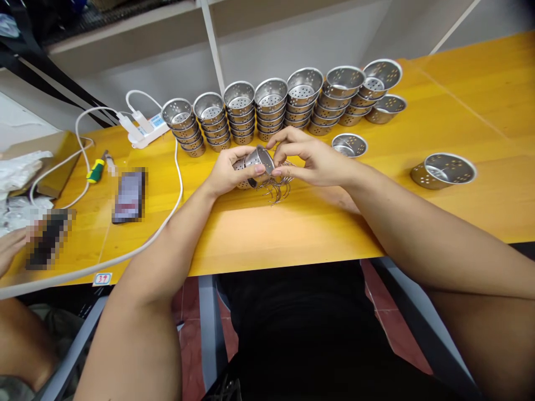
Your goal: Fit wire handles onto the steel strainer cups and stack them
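My left hand (234, 170) is closed around a perforated metal cup (262, 161), held tilted on its side with its open end toward the right. Thumb and fingers of my right hand (303, 159) come together at the cup's rim; whatever is pinched there is too small to make out. Beneath those fingers, thin curved wire hooks (276, 192) lie in a loose heap on the yellow table (259, 234). Part of another perforated metal cup (240, 181) shows behind my left hand's thumb.
Several stacks of perforated cups (240, 106) line the table's back. Single cups (443, 171) stand at the right. Leftward are a power strip (146, 131) with white cables, a phone (129, 196) and a green-yellow screwdriver (96, 170). Another person's hand (12, 248) shows at the left edge.
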